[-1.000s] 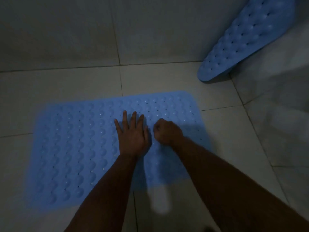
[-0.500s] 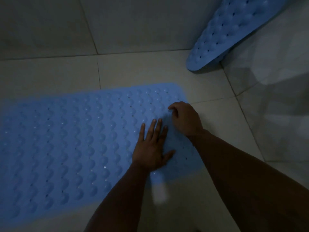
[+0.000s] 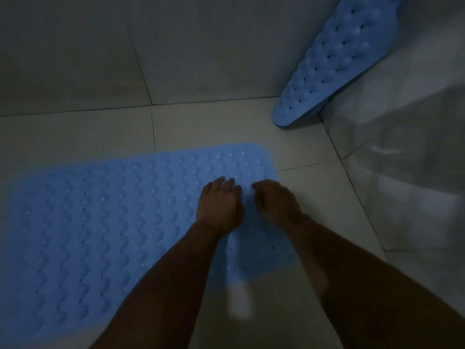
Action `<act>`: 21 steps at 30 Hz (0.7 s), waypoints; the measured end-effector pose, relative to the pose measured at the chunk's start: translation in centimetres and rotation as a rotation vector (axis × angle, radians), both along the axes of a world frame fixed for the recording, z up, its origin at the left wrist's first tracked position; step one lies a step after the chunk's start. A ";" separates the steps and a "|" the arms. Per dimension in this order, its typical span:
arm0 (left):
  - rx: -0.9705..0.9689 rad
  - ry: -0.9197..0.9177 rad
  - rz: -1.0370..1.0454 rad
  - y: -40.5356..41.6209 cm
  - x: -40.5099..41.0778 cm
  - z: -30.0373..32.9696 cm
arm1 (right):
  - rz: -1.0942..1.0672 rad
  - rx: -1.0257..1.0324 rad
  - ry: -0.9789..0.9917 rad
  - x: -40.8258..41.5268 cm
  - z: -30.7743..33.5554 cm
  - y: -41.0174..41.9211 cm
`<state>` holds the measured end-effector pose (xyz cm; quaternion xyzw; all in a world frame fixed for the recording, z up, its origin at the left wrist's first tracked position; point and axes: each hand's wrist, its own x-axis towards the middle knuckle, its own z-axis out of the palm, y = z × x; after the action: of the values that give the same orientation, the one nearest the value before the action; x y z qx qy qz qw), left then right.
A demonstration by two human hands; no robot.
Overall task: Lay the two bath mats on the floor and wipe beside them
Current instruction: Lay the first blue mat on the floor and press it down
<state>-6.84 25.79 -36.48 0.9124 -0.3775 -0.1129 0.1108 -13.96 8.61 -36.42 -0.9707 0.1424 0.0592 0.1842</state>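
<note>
Neither grip holds anything: the left hand (image 3: pixel 219 206) rests on the flat blue rubber bath mat with rows of raised bumps and small drain holes (image 3: pixel 105 222), its fingers bent down at the tips so they press into the mat, and the right hand (image 3: pixel 275 201) sits just beside it with its fingers loosely curled under, knuckles up, touching or nearly touching the mat; blur keeps me from saying which. Half a second ago the left hand lay flat with fingers spread lower on the mat and the right hand was up near the far right corner; now both have come together close to the mat's right end, side by side. Some of the apparent shift is the head camera turning, since more of the mat's left part now shows.

This mat lies flat on the pale tiled floor (image 3: pixel 214 127), its right edge just short of a tile seam. I judge the hands are pressing it down to seat it, so laying the first mat looks almost done.

Further out, the second blue bumpy bath mat (image 3: pixel 334 61) stands tilted in the corner, leaning against the grey tiled wall (image 3: pixel 201 46), its lower end on the floor. It is not yet laid, and no cloth for wiping is in view.
</note>
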 end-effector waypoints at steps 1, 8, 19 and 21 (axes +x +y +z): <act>-0.001 0.008 0.036 0.4 0.2 0.3 | 0.056 -0.014 0.007 -1.0 -1.2 1.1; -0.094 -0.076 0.087 1.4 -0.6 -2.2 | 0.068 -0.199 0.049 -4.0 -6.4 4.8; -0.151 -0.087 0.081 2.3 -0.2 -2.5 | 0.014 0.148 0.160 -1.9 -2.9 3.0; -0.146 -0.080 0.084 2.4 -0.4 -1.8 | -0.081 0.260 0.196 0.3 -0.3 0.7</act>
<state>-7.19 28.15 -38.31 0.9207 -0.3502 -0.0435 0.1666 -13.69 9.34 -36.71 -0.9217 0.1899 0.1638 0.2959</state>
